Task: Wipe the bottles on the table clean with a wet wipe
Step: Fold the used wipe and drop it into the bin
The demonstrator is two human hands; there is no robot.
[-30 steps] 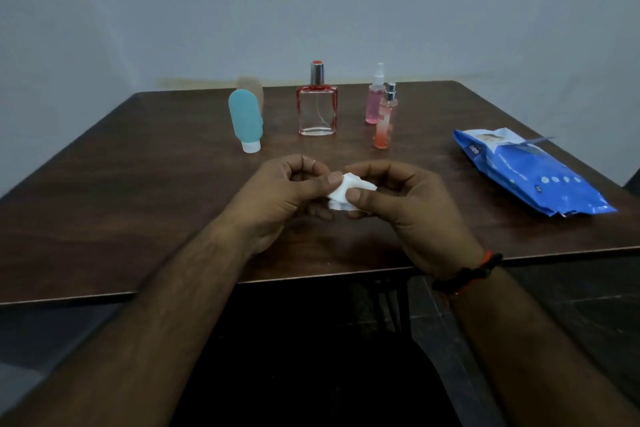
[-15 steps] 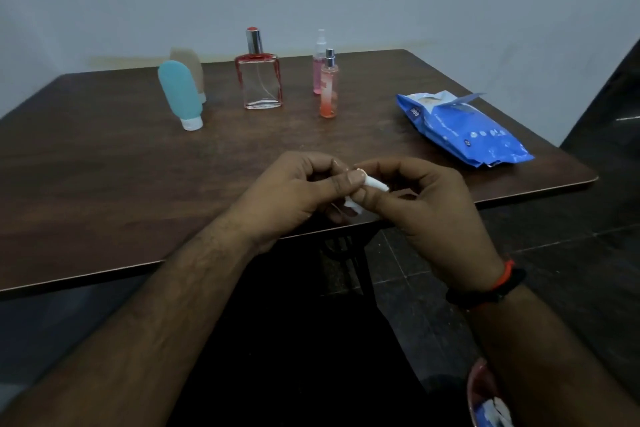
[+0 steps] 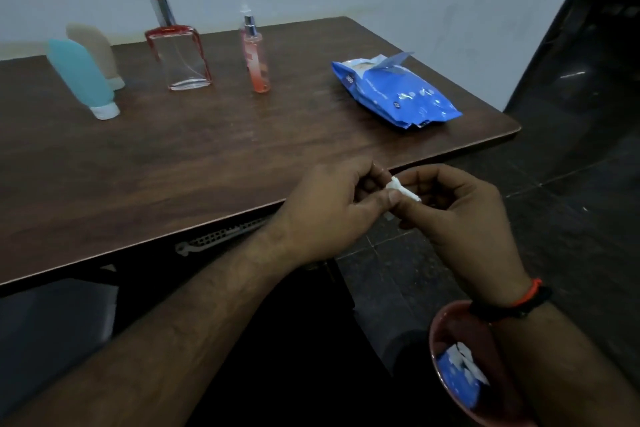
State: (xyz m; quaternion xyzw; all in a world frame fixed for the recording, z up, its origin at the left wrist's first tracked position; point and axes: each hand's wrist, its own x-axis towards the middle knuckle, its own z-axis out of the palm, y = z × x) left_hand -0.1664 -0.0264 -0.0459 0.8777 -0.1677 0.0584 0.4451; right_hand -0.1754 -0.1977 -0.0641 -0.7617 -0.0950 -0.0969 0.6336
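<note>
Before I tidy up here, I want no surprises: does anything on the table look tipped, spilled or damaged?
No spill or damage shows. The bottles stand upright, apart from wide-angle lean. Only the wipes pack has its flap lifted open. Both hands, left and right, pinch a balled-up wipe off the table's edge.

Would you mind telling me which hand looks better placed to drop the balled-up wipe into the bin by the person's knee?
Probably the right hand. Both hands pinch the wipe, but the bin sits directly below the right wrist, while the left hand would have to cross over.
</note>
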